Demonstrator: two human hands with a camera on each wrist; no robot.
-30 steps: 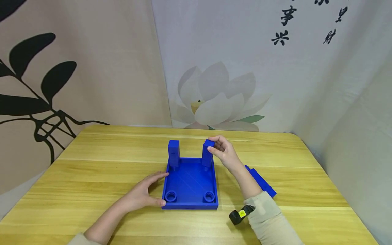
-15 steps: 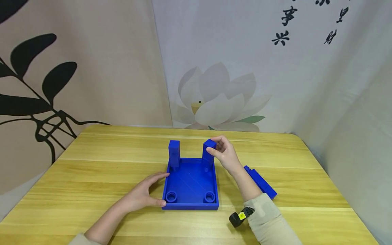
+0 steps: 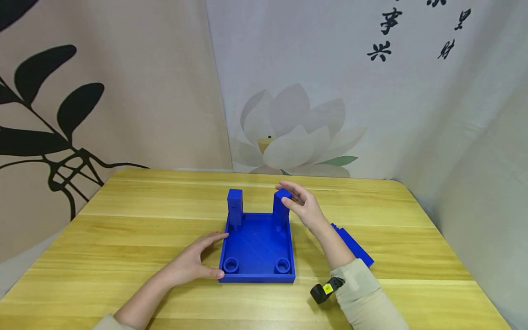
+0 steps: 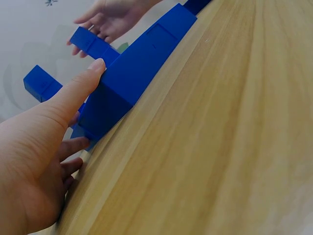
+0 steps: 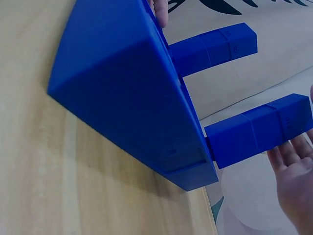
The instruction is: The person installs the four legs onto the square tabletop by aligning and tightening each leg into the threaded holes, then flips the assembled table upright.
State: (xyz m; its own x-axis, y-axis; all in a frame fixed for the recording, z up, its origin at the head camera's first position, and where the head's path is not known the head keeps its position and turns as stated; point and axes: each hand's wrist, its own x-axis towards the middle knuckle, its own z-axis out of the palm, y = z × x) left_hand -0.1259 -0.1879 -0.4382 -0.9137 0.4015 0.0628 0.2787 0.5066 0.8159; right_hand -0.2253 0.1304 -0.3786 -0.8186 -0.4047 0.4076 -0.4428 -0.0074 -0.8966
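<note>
A blue tray (image 3: 255, 278) with low walls lies flat on a wooden counter (image 3: 144, 247), in front of a person whose two bare hands reach in from either side. Two square blue posts stand upright in its far corners, the left post (image 3: 235, 206) and the right post (image 3: 280, 208); each near corner has a round cup, the left cup (image 3: 230, 265) and the right cup (image 3: 282, 265). The right post sits turned a little, one edge toward the viewer. Beyond the right forearm, partly hidden by it, more blue post-like parts (image 3: 355, 250) lie on the counter. Everything blue looks like stiff plastic, probably light, smooth enough to slip a little under dry fingers and not easily broken, though the narrow pegs beneath the posts may be the weakest spot. The tray would best be steadied by its outer walls, and a post held by opposite flat faces, high up for turning or lower down to spare the peg. The left hand (image 3: 191, 263) is spread wide, thumb against the near left corner and a fingertip farther along the left wall, bracing without wrapping round. The right hand (image 3: 303, 206) is loosely parted around the top of the right post, fingers fairly straight behind it and thumb in front; fingertips seem to touch its side, but how firmly I cannot tell
</note>
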